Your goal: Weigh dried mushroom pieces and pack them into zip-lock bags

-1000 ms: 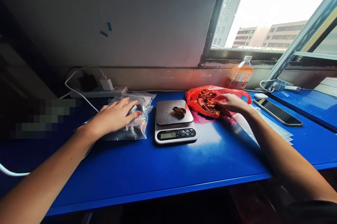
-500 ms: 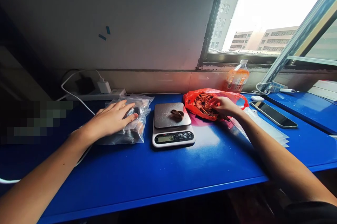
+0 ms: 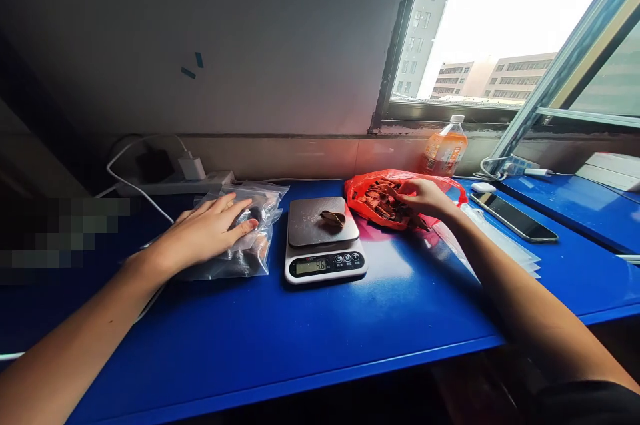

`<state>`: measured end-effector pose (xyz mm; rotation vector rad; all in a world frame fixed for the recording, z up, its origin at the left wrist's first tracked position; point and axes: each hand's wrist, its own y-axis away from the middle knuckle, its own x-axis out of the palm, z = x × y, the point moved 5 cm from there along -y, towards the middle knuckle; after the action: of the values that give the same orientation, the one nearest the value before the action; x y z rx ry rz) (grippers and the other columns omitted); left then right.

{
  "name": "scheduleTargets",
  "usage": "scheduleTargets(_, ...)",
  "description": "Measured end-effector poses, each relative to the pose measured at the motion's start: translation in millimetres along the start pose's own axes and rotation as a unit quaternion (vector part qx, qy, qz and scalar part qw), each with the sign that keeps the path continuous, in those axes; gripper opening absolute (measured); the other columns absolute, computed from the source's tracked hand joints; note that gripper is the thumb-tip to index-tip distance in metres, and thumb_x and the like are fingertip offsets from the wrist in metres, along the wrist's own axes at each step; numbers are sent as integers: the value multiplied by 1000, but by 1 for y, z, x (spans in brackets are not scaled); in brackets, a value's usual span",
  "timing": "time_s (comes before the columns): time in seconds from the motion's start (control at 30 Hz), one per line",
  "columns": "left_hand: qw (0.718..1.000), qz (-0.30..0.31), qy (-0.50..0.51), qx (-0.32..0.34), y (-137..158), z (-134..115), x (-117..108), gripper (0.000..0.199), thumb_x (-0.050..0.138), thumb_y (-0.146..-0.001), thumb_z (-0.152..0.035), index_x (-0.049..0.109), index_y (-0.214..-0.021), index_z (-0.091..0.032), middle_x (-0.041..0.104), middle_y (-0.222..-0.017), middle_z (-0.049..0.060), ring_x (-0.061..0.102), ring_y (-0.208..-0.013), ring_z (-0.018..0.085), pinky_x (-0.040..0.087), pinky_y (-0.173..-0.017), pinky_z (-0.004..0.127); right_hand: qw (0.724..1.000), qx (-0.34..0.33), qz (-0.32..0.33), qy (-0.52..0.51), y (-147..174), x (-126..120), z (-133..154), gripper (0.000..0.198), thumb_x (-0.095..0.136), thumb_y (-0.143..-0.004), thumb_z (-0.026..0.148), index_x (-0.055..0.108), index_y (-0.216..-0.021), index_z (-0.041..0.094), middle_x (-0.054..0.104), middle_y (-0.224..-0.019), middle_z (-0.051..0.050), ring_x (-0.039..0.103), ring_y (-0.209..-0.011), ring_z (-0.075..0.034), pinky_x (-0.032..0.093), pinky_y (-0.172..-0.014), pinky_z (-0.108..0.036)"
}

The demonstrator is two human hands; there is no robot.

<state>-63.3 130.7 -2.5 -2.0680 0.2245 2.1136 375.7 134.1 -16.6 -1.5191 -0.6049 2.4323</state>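
My left hand (image 3: 213,228) lies with fingers spread on clear zip bags (image 3: 257,258) at the left; their contents are hard to make out. Over the red plastic bag (image 3: 357,188) is my right hand (image 3: 425,198), its fingers bent down and closed among dried brown slices (image 3: 383,198). Whatever is between those fingertips is hidden. Between the hands stands a white kitchen scale (image 3: 323,238) with a steel plate. A curled dried brown piece (image 3: 333,218) rests on the plate, and the display (image 3: 313,268) appears to read 4.6.
Behind the red bag stands an orange drink bottle (image 3: 447,145). Flat clear bags (image 3: 500,245), a phone (image 3: 514,216) and a white earphone case (image 3: 483,187) lie at the right. A power strip (image 3: 215,182) with a white charger (image 3: 191,166) runs along the wall at left.
The view has shifted slightly. My right hand stays at the red bag, where the slices look stirred about. My left hand keeps its place on the zip bags.
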Motion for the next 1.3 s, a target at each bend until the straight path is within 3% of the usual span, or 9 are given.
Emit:
scheduleTargets(0.2,1000,10,7,-17,3,-5,-4,71,28,-91,-64,33,-152,-29,22,-162,8,26,-146,39,26,-114,57,1000,-9,-20,-10,7,-26,23,16,58,-75,35,65,-75,21,71,-78,-5,65,-69,-19,49,-64,-30)
scheduleTargets(0.5,1000,17,10,-11,7,-9,-7,72,32,-91,-62,32,-153,-26,22,-162,9,23,-147,36,27,-114,59,992,-90,-66,-60,19,-23,71,21,58,-83,38,71,-84,21,75,-82,-7,69,-70,-20,52,-63,-31)
scheduleTargets(0.63,1000,12,8,-9,6,-8,-6,72,31,-91,-63,32,-153,-26,22,-162,10,24,-147,37,27,-113,59,983,-37,-138,-114,18,-33,61,25,63,-79,38,75,-88,18,76,-87,-10,71,-77,-23,55,-68,-33)
scheduleTargets(0.8,1000,19,-14,-4,4,-6,-3,72,25,-92,-64,29,-154,-27,21,-163,10,23,-147,36,28,-113,57,968,29,-239,-76,16,-45,35,25,56,-76,23,77,-89,17,76,-92,-11,72,-82,-24,56,-77,-36)
scheduleTargets(1.0,1000,25,-11,-15,5,-7,-5,73,24,-92,-65,29,-154,-27,20,-163,10,24,-146,41,27,-112,58,965,51,-255,-42,11,-40,20,33,54,-73,18,77,-95,12,76,-91,-13,71,-79,-24,54,-78,-37)
scheduleTargets(1.3,1000,9,-8,-4,4,-6,-4,73,24,-92,-65,31,-153,-26,23,-162,11,26,-146,38,28,-111,58,973,2,-229,-36,10,-35,23,26,56,-77,24,78,-89,17,76,-86,-10,69,-75,-22,52,-70,-34)
